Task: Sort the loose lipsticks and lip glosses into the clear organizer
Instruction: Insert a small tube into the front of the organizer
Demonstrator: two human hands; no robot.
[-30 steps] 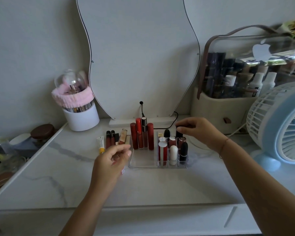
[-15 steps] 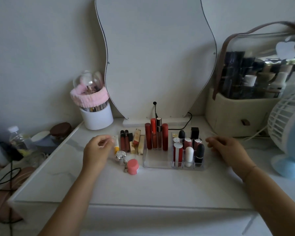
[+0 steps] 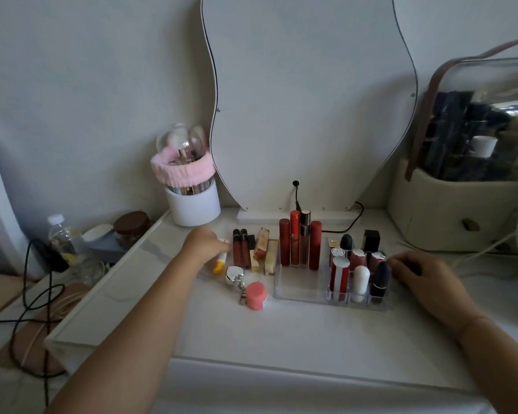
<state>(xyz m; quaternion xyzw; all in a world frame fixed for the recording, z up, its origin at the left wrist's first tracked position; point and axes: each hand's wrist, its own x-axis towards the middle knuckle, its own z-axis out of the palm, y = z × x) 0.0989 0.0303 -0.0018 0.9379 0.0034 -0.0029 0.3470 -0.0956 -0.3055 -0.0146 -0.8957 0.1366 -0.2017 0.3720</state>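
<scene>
Since half a second ago the left hand (image 3: 202,243) has reached farther back, to the yellow-capped tube (image 3: 220,261) at the left end of the loose row on the table (image 3: 281,330). Its fingers (image 3: 214,245) curl over the tube's upper end; whether they have pinched it cannot be told. The right hand (image 3: 425,276) rests loosely curled, holding nothing, at the right end of the clear organizer (image 3: 296,291). Recommended: pinch the tube mid-body, lift clear of the adjacent dark glosses (image 3: 241,248), then lower it upright into the open front bay, bracing the organizer meanwhile.
</scene>
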